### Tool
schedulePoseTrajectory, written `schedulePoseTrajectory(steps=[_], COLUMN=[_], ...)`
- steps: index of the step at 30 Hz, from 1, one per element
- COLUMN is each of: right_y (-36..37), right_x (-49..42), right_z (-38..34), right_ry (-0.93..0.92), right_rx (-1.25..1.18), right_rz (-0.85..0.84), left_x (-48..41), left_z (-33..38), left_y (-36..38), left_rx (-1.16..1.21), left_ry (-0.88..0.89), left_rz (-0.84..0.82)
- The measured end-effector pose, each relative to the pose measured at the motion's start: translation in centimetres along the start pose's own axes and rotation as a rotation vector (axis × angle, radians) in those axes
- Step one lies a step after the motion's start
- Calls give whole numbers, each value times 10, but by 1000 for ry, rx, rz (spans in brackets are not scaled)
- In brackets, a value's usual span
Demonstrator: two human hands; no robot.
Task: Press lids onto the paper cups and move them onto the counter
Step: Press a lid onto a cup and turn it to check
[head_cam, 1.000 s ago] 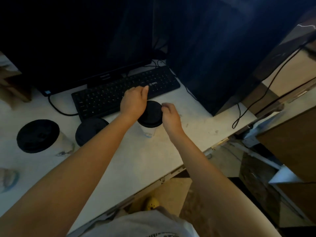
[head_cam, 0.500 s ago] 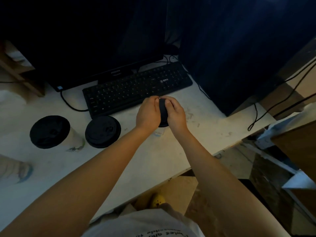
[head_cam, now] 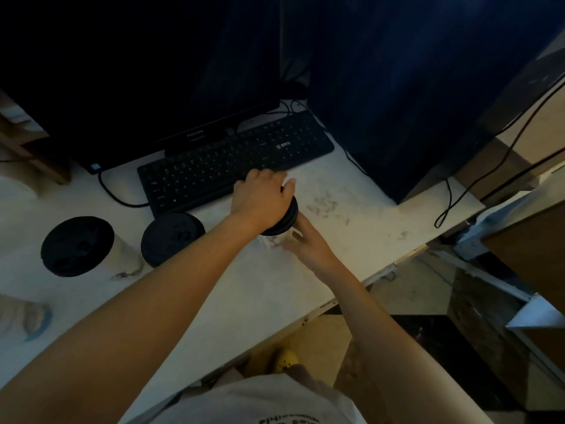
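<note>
A pale paper cup (head_cam: pixel 272 241) stands on the white desk (head_cam: pixel 275 289) in front of the keyboard. My left hand (head_cam: pixel 260 200) lies palm-down over its black lid (head_cam: pixel 289 217), covering most of the lid. My right hand (head_cam: pixel 308 243) holds the cup's side just below the lid, fingers around the wall. Two more cups with black lids stand to the left: one (head_cam: pixel 171 237) near the keyboard's corner, another (head_cam: pixel 76 246) farther left.
A black keyboard (head_cam: pixel 232 166) and a dark monitor (head_cam: pixel 137 87) sit behind the cups. A dark computer tower (head_cam: pixel 412 102) stands at the right, cables (head_cam: pixel 452 197) hanging over the desk's right edge. The desk's front edge runs diagonally below my arms.
Both hands were cupped over the lid half a second ago. Now my right hand has dropped to the cup's side and my left hand covers the lid alone.
</note>
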State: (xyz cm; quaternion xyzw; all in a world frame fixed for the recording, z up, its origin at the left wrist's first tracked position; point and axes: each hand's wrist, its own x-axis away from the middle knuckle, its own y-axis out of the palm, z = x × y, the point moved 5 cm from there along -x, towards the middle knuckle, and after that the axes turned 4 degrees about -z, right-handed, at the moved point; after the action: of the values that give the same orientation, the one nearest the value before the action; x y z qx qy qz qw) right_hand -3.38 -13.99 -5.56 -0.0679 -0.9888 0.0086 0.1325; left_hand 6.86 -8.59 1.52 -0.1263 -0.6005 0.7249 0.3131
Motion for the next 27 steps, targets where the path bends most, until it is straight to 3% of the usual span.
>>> schedulePoseTrajectory(steps=[4, 14, 22, 25, 27], right_y=[5, 4, 10, 15, 14], right_x=[-20, -43, -32, -30, -30], right_z=[5, 27, 17, 10, 3], right_ry=[19, -29, -91, -115, -143], right_rx=[48, 117, 52, 23, 2], right_rz=[-93, -106, 72, 158, 228], left_x=[-2, -1, -4, -5, -3], left_z=[0, 3, 5, 6, 7], left_y=[3, 2, -5, -15, -24], left_rx=[-23, -82, -188, -288, -211], left_ry=[-13, 4, 55, -10, -62], left_rz=[31, 91, -39, -115, -157])
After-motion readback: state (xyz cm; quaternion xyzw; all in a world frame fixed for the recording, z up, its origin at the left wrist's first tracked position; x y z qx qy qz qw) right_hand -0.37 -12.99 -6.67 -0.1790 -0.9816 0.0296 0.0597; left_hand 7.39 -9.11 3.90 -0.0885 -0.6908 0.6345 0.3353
